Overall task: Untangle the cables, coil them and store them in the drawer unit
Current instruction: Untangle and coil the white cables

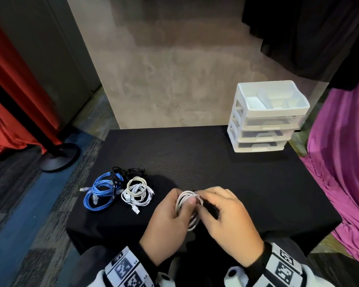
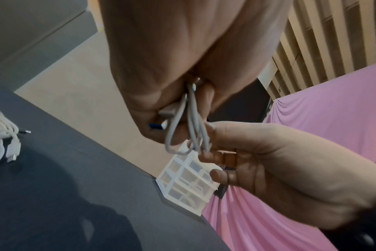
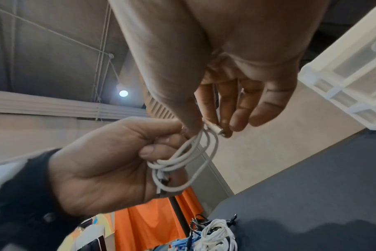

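left hand [image 1: 170,220] grip pinches the white cable coil [image 1: 188,212] so loops stay put, right hand [image 1: 226,222] grip pinches the plug end, probably to tuck it

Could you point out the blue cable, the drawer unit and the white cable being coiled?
blue cable [image 1: 98,194], head view, its loops.
drawer unit [image 1: 265,123], head view, top drawer front.
white cable [image 3: 184,158], right wrist view, bunched loops.
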Available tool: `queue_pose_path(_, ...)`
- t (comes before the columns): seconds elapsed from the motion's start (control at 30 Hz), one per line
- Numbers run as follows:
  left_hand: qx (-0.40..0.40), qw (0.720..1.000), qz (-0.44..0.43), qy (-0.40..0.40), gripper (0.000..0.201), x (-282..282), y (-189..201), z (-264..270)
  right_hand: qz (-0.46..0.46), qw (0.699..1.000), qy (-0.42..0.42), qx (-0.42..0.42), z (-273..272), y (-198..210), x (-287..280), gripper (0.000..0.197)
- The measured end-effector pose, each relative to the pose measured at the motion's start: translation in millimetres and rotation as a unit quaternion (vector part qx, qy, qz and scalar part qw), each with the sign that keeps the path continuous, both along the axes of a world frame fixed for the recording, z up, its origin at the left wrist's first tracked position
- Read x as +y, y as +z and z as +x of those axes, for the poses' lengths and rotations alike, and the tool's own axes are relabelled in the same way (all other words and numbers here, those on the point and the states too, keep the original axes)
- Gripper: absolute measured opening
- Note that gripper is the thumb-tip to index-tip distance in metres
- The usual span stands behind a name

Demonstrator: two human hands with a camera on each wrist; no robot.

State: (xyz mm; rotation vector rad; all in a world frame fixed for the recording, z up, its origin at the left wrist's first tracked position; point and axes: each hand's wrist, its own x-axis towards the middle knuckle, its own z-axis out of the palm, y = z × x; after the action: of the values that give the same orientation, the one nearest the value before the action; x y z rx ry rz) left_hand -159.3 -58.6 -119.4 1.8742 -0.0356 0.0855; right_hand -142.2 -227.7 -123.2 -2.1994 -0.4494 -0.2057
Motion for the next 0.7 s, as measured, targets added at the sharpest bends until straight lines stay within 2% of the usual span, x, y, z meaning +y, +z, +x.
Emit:
queue_pose_path(0.07, -0.008, 1.0, 0.029, -0.004, 0.014, -2.4, -3.1, -1.2, 0.004, 1.0, -0.019, -0.01, -1.4, -2.3, 2.1, 0.036)
queue_pose_path(0.23, -0.025, 0.994, 0.101, 0.025, 0.017, -8.8, -4.2, -2.7, -0.042, 0.994, -0.075, -0.063, -8.5, -6.3, 14.6, 0.036)
queue_pose_path(0.3, -0.019, 0.992, 0.117, 0.033, 0.018, -10.4, -5.0, -2.3, -0.012, 0.994, -0.086, -0.069, -10.1, -10.1, 19.6, 0.037)
queue_pose_path(0.4, -0.029, 0.99, 0.136, 0.033, 0.021, -11.1, -4.9, -2.2, 0.088, 0.991, -0.103, 0.002, -12.4, -9.7, 23.5, 0.026)
queue_pose_path(0.47, -0.04, 0.992, 0.113, 0.036, 0.017, -10.9, -2.8, -2.1, 0.14, 0.983, -0.083, 0.089, -10.7, -6.1, 19.5, 0.018)
queue_pose_path(0.53, -0.033, 0.997, 0.052, 0.048, 0.019, -8.6, -2.4, -1.0, 0.165, 0.975, -0.047, 0.144, -6.4, -0.4, 14.3, 0.008)
queue_pose_path(0.63, -0.012, 0.999, -0.04, 0.034, 0.025, -5.0, -0.6, 0.9, 0.167, 0.975, -0.038, 0.145, -0.8, 6.1, 8.0, 0.01)
queue_pose_path(0.7, 0.013, 0.995, -0.098, 0.025, 0.028, -4.6, 2.7, 0.7, 0.201, 0.964, -0.023, 0.17, 2.8, 9.4, 6.9, 0.009)
